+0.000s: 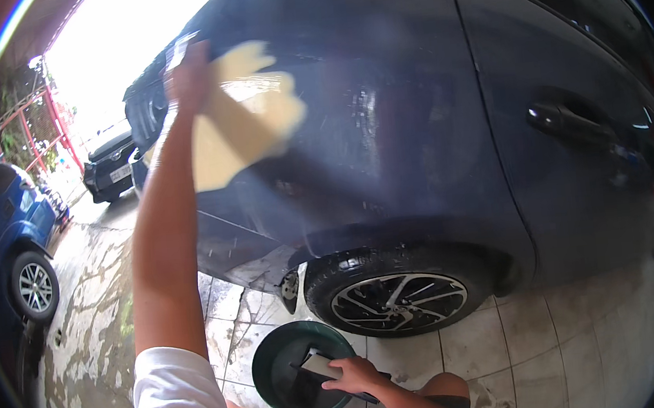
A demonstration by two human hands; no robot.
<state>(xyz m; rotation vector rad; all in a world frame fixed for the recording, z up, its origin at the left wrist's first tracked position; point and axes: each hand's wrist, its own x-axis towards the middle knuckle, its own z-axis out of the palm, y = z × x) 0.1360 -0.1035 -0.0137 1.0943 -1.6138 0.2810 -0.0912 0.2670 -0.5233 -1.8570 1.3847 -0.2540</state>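
Note:
My left arm reaches up and forward, and my left hand (pixel 190 77), smeared by motion, is closed at the edge of a pale yellow chamois cloth (pixel 227 147). The cloth spreads against the dark blue-grey car's rear side panel (pixel 390 119), which looks wet and shiny. Low in front, my right hand (pixel 355 376) is closed round a pale, flat piece with black parts (pixel 320 366), whose kind I cannot make out. That hand is over the right side of a dark green round tub (pixel 271 398). The tub's contents look dark and are partly covered.
The car's rear wheel (pixel 399 303) stands just beyond the tub, on a tiled floor (pixel 466 344). A door handle (pixel 563 122) juts out at the right. At the left are a blue vehicle (pixel 18 226), a dark car (pixel 109 166) and a wet concrete strip (pixel 89 313).

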